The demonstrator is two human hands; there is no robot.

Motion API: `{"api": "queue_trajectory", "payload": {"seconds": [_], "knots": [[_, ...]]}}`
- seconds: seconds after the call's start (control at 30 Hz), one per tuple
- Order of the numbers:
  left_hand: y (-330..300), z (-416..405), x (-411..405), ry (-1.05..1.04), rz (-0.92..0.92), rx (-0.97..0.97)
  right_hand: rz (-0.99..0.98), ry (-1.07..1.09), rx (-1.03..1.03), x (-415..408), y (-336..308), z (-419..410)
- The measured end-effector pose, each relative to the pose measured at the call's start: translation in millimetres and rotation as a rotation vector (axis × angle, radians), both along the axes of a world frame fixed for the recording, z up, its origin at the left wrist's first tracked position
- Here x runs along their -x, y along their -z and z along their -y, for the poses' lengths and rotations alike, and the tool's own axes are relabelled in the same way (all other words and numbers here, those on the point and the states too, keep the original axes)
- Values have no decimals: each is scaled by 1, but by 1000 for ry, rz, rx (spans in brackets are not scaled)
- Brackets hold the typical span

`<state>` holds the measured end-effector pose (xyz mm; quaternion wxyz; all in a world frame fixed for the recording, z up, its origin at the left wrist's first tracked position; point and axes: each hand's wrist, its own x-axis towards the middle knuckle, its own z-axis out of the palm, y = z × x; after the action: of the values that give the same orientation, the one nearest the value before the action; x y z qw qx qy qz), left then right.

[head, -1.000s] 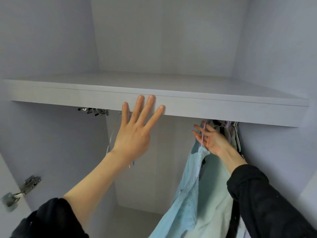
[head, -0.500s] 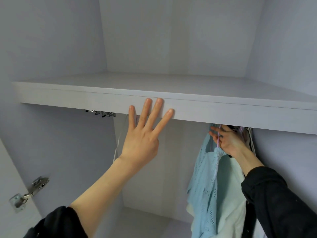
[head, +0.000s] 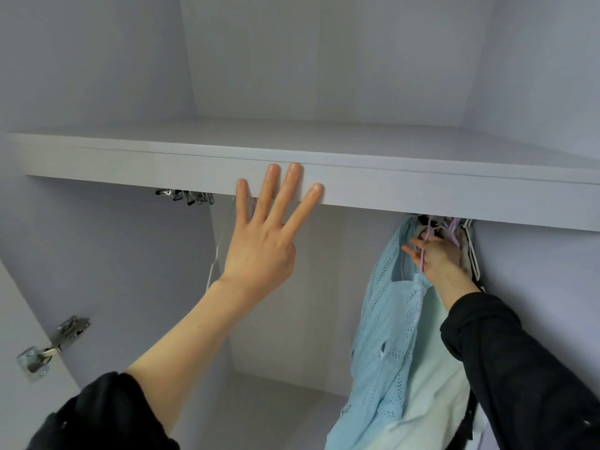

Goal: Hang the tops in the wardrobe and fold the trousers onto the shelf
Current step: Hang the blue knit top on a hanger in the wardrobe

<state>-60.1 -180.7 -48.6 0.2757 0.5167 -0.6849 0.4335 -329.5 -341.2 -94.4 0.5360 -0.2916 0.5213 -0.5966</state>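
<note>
I am looking into a pale grey wardrobe with a wide shelf (head: pixel 422 193) across it. My left hand (head: pixel 263 241) is raised flat, fingers straight and spread, fingertips against the shelf's front edge. Under the shelf at the right my right hand (head: pixel 435 254) holds the pink hanger (head: pixel 422 261) of a light blue eyelet top (head: pixel 389 336), up by the rail, which the shelf hides. Behind the blue top hangs a pale mint garment (head: pixel 431 384). More hangers (head: pixel 454 228) and dark clothes crowd the right end. No trousers are in view.
Metal clip hangers (head: pixel 185 194) hang under the shelf at the left, and a thin white hanger (head: pixel 216 254) shows behind my left hand. A door hinge (head: pixel 52 345) sits on the left wall. The wardrobe floor (head: pixel 276 404) lies below.
My right hand has lifted the blue top's hanger higher and further right, up under the shelf. My left hand has risen until its fingertips lie on the shelf edge.
</note>
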Motion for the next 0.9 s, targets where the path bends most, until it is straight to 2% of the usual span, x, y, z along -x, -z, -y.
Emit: {"api": "queue_trajectory", "payload": {"seconds": [0.17,0.23,0.37,0.5,0.53,0.63,0.8,0.9], "knots": [[0,-3,0,-5,-4,-13,-87,-9,8,-1,5,-9],[0,-4,1,-7,-4,-15,-87,72,-69,1,4,-5],[-1,-4,-1,-18,-1,-32,-365,84,-127,14,7,-2],[-2,-7,-1,-39,4,-73,-444,0,-51,25,4,-22],[-1,-7,-1,-42,5,-78,-499,-9,-56,22,1,-29],[-2,-12,4,-42,-29,-109,-828,27,-38,15,-4,-55],[16,-36,12,-20,-135,-258,-1245,-53,134,-9,-10,-107],[35,-65,2,-29,-229,-384,-1390,-108,246,-37,-6,-137]]}}
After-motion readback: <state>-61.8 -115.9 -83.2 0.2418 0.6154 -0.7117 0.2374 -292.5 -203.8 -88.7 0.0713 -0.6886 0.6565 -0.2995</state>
